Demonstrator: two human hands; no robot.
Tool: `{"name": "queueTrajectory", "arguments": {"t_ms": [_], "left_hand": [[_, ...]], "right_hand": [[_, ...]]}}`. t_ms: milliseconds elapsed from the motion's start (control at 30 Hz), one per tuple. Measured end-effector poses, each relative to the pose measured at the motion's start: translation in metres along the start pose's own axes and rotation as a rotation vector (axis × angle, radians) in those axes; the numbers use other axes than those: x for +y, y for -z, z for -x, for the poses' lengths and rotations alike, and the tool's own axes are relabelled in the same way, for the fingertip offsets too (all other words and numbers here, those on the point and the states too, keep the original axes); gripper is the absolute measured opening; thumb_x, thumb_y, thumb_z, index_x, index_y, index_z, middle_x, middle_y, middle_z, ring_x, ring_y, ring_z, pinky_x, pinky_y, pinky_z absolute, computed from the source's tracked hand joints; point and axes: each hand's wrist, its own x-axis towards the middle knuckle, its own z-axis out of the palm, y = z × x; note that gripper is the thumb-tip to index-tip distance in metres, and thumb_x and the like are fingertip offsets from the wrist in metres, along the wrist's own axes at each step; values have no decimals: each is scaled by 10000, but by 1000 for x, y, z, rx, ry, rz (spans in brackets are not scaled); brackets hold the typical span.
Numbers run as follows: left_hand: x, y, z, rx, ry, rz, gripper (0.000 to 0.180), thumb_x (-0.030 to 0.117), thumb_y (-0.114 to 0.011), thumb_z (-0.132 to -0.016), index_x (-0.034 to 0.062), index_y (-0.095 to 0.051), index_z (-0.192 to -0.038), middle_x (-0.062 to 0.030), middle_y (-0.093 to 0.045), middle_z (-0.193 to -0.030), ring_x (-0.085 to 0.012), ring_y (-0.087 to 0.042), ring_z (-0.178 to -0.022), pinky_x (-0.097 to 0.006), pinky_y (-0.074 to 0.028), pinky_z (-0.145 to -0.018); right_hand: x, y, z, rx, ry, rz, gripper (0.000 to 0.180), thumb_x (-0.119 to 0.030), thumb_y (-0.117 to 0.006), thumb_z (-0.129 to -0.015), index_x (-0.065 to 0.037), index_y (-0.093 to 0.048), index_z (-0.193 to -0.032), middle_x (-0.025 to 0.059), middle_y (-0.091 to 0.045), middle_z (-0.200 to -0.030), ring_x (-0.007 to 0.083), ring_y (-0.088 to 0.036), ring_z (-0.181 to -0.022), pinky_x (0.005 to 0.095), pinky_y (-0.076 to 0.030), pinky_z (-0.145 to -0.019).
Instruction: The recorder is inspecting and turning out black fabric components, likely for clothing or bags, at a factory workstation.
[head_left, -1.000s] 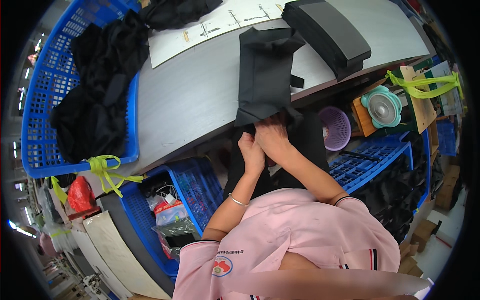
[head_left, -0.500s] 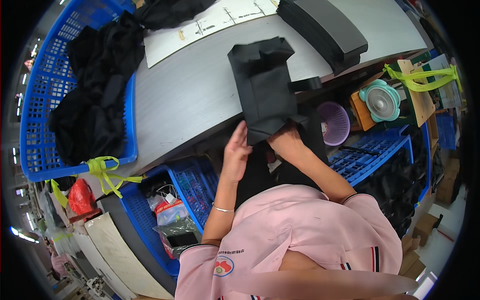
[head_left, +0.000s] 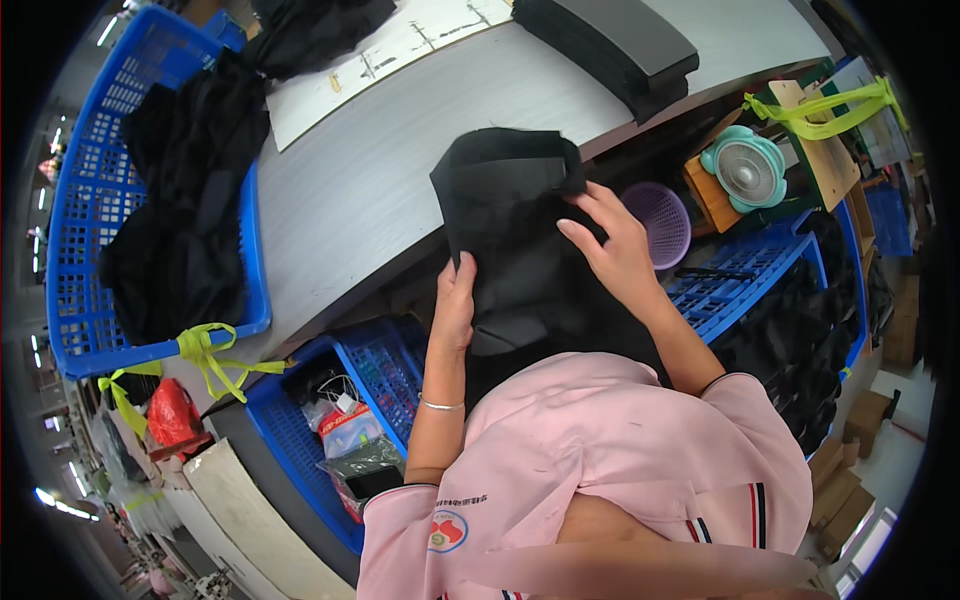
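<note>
A black cloth piece (head_left: pixel 510 240), boxy like a pouch or bag with folded edges, lies over my lap and reaches up to the table's near edge. Along its left side my left hand (head_left: pixel 455 305) is closed, thumb on top and fingers mostly hidden. My right hand (head_left: pixel 622 255) is at its upper right corner, the fingertips holding the edge and the thumb lying on the cloth. The lower end of the piece blends into my dark clothing, so its outline there is hard to make out.
A grey table (head_left: pixel 340 210) spans the front, with a stack of dark flat pieces (head_left: pixel 620 45) at its far right. To the left stands a blue basket (head_left: pixel 258 255) of black cloth. A purple basket (head_left: pixel 655 225) and a teal fan (head_left: pixel 745 167) are at right.
The black piece has come down nearer to my body and lies flatter. My right hand moved from its lower end to the upper right corner; my left hand closed on the left edge.
</note>
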Motion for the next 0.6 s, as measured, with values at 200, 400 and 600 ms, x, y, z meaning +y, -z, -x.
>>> {"name": "queueTrajectory", "arguments": {"t_ms": [200,400,600], "left_hand": [[-18,14,1,-64,123,160,609,491,-519,-1047,-13,-562,-1385,-67,-632,-1319,-151,-605,-1159,-290,-456,-1020],[-22,17,-8,-61,14,-73,623,497,-498,-1052,-17,-530,-1404,-69,-626,-1317,-148,-601,-1147,-305,-491,-986],[-17,24,5,-167,85,101,560,443,-505,-1063,-17,-559,-1378,-85,-645,-1306,-160,-605,-1189,-301,-490,-1003]], "right_hand": [[18,-9,-2,-69,-598,-742,203,-86,-569,-1003,21,-666,-1145,17,-687,-1044,52,-609,-896,215,-487,-799],[13,-12,16,-97,-640,-823,256,-199,-609,-1011,41,-670,-1075,11,-685,-1001,57,-612,-916,210,-478,-820],[41,1,12,-461,-711,-583,192,-202,-701,-954,-16,-752,-958,-31,-665,-873,62,-573,-792,212,-457,-803]]}}
